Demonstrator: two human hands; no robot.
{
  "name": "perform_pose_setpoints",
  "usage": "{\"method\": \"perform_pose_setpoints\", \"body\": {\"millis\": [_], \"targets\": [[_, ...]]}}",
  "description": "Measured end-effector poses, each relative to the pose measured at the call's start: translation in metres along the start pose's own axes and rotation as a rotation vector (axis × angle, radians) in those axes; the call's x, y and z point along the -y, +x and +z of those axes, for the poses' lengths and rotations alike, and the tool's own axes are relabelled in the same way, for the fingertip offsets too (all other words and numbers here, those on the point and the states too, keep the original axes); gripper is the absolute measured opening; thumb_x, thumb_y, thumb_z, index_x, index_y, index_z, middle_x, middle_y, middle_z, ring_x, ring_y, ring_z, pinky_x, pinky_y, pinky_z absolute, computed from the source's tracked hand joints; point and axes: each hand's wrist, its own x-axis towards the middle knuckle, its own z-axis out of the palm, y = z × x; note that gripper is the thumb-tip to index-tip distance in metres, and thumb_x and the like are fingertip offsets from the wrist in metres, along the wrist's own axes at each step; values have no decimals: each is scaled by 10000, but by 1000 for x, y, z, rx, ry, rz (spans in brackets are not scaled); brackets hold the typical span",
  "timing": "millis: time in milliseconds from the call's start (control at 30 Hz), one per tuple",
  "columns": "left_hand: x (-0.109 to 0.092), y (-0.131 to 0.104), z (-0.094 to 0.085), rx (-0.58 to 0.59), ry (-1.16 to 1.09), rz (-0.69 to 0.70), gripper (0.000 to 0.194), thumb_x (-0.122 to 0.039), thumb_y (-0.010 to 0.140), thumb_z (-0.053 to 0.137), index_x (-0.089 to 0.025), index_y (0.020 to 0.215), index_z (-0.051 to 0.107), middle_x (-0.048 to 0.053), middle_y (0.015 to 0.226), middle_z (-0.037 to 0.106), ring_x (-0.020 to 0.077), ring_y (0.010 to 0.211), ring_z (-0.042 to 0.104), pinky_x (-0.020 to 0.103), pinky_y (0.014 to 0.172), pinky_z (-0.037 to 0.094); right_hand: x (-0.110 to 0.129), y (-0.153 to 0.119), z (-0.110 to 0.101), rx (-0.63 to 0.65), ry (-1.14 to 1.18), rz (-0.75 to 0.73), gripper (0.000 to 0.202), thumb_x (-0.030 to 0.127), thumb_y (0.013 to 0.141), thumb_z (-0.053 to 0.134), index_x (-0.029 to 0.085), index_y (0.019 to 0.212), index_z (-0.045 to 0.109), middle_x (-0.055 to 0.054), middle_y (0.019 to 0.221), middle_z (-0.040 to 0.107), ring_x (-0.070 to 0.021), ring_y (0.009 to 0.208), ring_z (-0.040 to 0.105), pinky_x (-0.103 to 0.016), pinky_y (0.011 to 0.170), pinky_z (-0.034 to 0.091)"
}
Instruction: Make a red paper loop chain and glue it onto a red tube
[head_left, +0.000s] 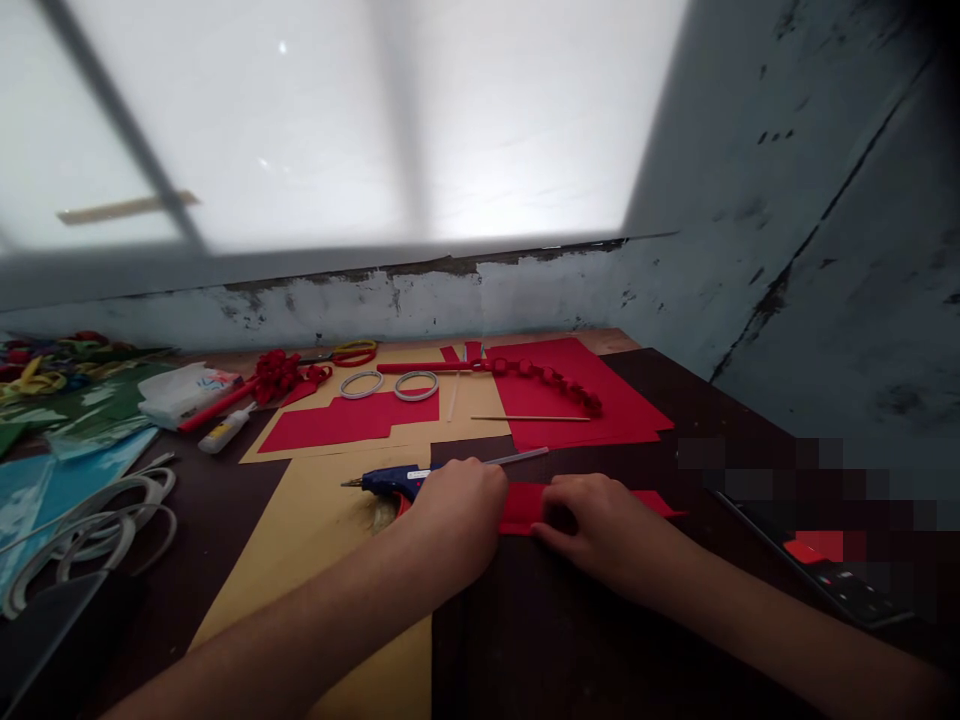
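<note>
A folded strip of red paper (520, 508) lies on the dark tabletop in front of me. My left hand (466, 510) is closed over its left end, with the fingertips hidden behind the back of the hand. Curled on the strip farther right, my right hand (596, 525) has its thumb and fingers bent together on the paper. The strip's right end sticks out past the knuckles. Just beyond my left hand lies a blue glue gun (394, 481), nozzle pointing left, and a clear glue stick (517, 456) shows behind it.
Red paper sheets (619, 400), a red paper chain (551, 377), a wooden stick (529, 418) and two silver rings (416, 386) lie farther back. Scissors (354, 352), a glue bottle (226, 430) and a white cable (112, 525) are leftward. A phone-like black device (817, 565) is at right.
</note>
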Motion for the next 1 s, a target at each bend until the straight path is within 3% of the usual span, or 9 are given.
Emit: {"method": "perform_pose_setpoints", "body": {"millis": [467,667,1000], "targets": [[4,-2,-6,20,-30,38,142,-168,784,599,-135,868,708,158,853,733,340,834,719,410,692,573,7,7,8,-40,82,36,158,299,841,632,196,721,638,-18,757,691,-172,680,598,-279,601,347],[4,-5,-11,42,-35,3,157,-188,789,583,-134,867,709,164,883,733,325,850,713,375,688,563,8,7,7,-28,94,58,144,290,823,655,197,713,656,-19,751,696,-169,681,600,-278,605,346],[-1,1,-6,31,-9,-34,172,-151,782,579,-120,880,716,173,866,726,329,840,715,385,685,561,8,9,7,-26,104,73,147,304,805,674,203,699,660,-12,750,700,-166,686,601,-271,605,344]]}}
